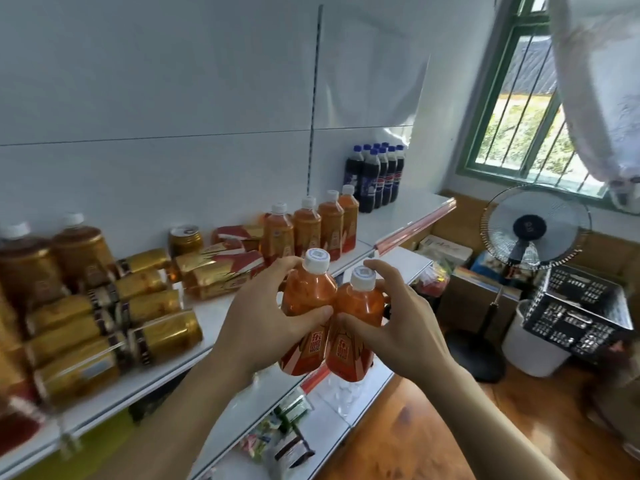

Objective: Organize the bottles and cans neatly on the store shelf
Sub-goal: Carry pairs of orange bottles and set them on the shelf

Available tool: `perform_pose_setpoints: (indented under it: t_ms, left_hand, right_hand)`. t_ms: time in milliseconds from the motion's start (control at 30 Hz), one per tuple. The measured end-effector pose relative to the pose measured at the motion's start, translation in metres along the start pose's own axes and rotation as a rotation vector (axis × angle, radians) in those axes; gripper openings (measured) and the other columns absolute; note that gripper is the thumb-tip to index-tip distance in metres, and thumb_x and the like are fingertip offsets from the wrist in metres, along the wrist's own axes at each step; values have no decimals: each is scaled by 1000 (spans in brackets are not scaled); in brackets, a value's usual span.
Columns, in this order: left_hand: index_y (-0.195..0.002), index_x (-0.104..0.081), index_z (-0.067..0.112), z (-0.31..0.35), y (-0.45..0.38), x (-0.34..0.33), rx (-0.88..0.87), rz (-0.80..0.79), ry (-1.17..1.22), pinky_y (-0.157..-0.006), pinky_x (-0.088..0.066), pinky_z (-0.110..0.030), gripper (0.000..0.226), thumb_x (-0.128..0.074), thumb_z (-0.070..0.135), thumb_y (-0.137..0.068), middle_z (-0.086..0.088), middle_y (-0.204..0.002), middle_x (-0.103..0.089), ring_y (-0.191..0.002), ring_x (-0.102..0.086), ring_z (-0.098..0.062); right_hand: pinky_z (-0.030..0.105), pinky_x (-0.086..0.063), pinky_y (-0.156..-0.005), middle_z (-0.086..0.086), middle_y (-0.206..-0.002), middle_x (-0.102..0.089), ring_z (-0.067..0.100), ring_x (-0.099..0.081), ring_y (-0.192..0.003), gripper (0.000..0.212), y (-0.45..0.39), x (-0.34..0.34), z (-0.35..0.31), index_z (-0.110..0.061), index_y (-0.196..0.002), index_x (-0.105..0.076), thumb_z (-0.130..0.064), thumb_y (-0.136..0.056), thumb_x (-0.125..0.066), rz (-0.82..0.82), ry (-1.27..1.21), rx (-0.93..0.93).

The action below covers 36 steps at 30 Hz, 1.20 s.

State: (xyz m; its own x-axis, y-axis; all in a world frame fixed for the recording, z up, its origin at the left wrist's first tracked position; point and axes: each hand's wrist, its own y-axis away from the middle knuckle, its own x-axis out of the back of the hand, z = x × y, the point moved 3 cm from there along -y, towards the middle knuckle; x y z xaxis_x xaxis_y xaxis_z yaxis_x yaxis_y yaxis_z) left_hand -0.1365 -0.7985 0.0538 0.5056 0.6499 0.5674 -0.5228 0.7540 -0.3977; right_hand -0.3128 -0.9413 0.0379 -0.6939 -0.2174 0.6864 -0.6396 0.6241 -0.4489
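The place is a small shop, apparently set up in an ordinary room. A white metal retail shelf (398, 216) with a red price strip along its edge runs along a white back panel, stocked with rows of orange drink bottles with white caps (311, 225), dark cola bottles with blue caps (375, 174) and gold cans lying on their sides (104, 327). Packaged snacks (277, 441) fill a lower shelf. A green-framed barred window (512, 109), a standing electric fan (535, 226) and a black plastic crate (578, 306) stand nearby on a wooden floor.

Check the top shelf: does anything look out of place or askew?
Yes. The gold metal cans lie on their sides in loose rows, and the red-and-gold cartons are tumbled at angles, unlike the upright orange plastic bottles.
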Motion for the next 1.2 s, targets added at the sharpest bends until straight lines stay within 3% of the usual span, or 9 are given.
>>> perform_pose_setpoints:
  t_ms: [100, 267, 433, 600, 667, 833, 1000, 1067, 1200]
  left_hand:
    - [-141, -50, 46, 2, -42, -22, -14, 6, 8, -103, -48, -34, 79, -87, 63, -73, 26, -130, -57, -126, -56, -8]
    - [-140, -45, 52, -1, -115, -57, -32, -24, 47, -104, -56, -45, 80, -83, 71, -73, 24, -136, -60, -124, -61, -9]
    - [-142, -42, 49, 4, -171, -90, -44, -83, 23, -103, -56, -39, 82, -81, 72, -74, 20, -136, -60, -123, -61, -10]
    - [-143, -37, 45, 30, -234, -120, -71, -109, -18, -101, -56, -38, 82, -84, 62, -78, 17, -132, -57, -119, -62, -12]
    - [-147, -34, 46, 42, -260, -135, -68, -106, -45, -98, -54, -33, 85, -84, 58, -80, 16, -133, -56, -118, -60, -12]
    - [-155, -29, 49, 65, -333, -158, -56, -107, -162, -99, -57, -42, 96, -86, 56, -78, 4, -138, -63, -118, -65, -21]
    - [-144, -42, 38, 75, -398, -158, 22, -62, -345, -75, -50, -29, 85, -87, 57, -76, 8, -116, -63, -102, -66, -19]
    - [-137, -43, 35, 69, -416, -155, 62, -24, -419, -74, -50, -31, 80, -88, 58, -74, 5, -113, -64, -96, -66, -20]
    - [-119, -44, 33, 43, -448, -149, 176, 11, -509, -76, -54, -37, 72, -92, 54, -70, 3, -111, -65, -94, -65, -22]
  right_hand:
    - [39, -64, -90, -14, -134, -67, 11, -70, -109, 83, -35, 7, 27, -63, -143, -27, -79, -76, -74, 19, 6, -34]
    - [45, -64, -93, -11, -135, -68, 15, -70, -112, 84, -95, 22, 64, -56, -147, -32, -75, -77, -74, 43, 6, -69]
    - [34, -56, -93, -10, -133, -70, 9, -67, -110, 84, -140, 32, 105, -52, -155, -33, -69, -83, -74, 31, 57, -58]
    - [43, -60, -94, -10, -130, -70, 15, -70, -110, 81, -192, 47, 155, -54, -152, -34, -68, -83, -75, 40, 20, -51]
    - [38, -57, -90, -9, -129, -69, 17, -69, -112, 80, -216, 52, 178, -54, -152, -33, -66, -85, -76, 29, 17, -36]
    - [33, -53, -84, -5, -133, -68, 20, -69, -110, 79, -287, 64, 234, -57, -150, -30, -68, -86, -74, -33, -7, 54]
    - [47, -59, -94, -3, -139, -65, 25, -67, -118, 78, -353, 59, 262, -55, -151, -28, -66, -88, -73, -133, -38, 155]
    - [54, -60, -96, -3, -140, -64, 26, -66, -120, 79, -374, 50, 265, -55, -150, -28, -67, -87, -74, -172, -62, 191]
    - [54, -61, -93, -6, -135, -65, 23, -66, -114, 77, -408, 24, 268, -56, -146, -29, -69, -83, -73, -218, -136, 237]
